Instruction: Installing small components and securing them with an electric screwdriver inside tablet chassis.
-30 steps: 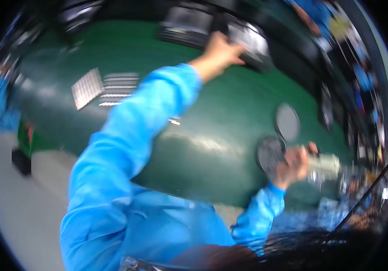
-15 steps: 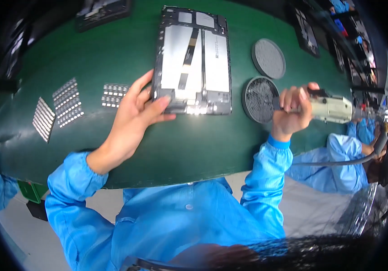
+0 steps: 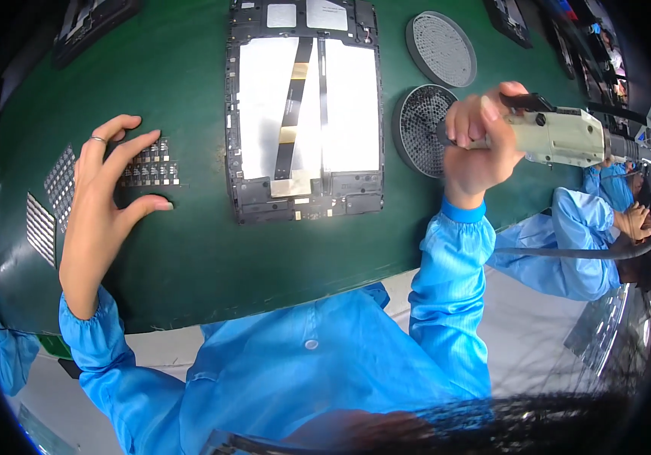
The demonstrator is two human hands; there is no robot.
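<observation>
My left hand (image 3: 96,193), with a ring on one finger, reaches over a small sheet of little dark and silver parts (image 3: 160,174). Its fingers are apart, the index fingertip at the sheet's far edge; whether it touches cannot be made out. In front of me lies an opened tablet (image 3: 253,106), its silver inside facing up, crossed by a black ribbon cable (image 3: 289,114). My right hand (image 3: 481,148) is wrapped round a pale electric screwdriver (image 3: 564,136), which lies sideways in the grip. Its tip end is near a dark round tray of small pieces (image 3: 416,136).
Two more sheets of small parts, a dark one (image 3: 58,178) and a striped one (image 3: 41,227), lie at the left. A second round tray (image 3: 440,49) stands behind the first. Dark devices (image 3: 94,23) rest at the far edge. A co-worker's blue sleeve (image 3: 568,250) shows at right.
My left hand has let go of the tablet and moved left to the sheet of parts. The tablet now lies flat and appears nearer. The screwdriver remains in my right hand.
</observation>
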